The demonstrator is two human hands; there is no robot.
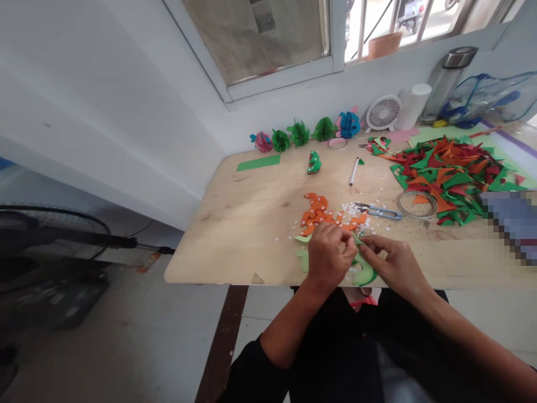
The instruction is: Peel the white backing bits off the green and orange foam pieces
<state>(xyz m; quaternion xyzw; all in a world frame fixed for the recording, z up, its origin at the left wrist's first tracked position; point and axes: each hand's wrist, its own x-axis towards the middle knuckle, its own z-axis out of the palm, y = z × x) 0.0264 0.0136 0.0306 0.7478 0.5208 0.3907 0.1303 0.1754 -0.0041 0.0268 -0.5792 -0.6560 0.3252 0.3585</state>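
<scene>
My left hand (328,256) is closed in a pinch near the table's front edge. Whatever sits between its fingertips is too small to make out. My right hand (394,264) grips the upper edge of a curved green paper cutout (366,274), close to the left fingertips. Just behind the hands lie several orange paper cutouts (318,215) dotted with small white squares. Tiny white paper bits (351,209) are scattered around them, beside small blue-handled thread snips (384,212). Pale green paper (302,261) shows by my left hand, partly covered.
A heap of red, orange and green paper scraps (457,168) covers the right side, with a tape roll (417,205) at its edge. Folded paper figures (299,134), a small fan (383,113) and a bottle (447,84) line the wall. A pen (353,172) lies mid-table.
</scene>
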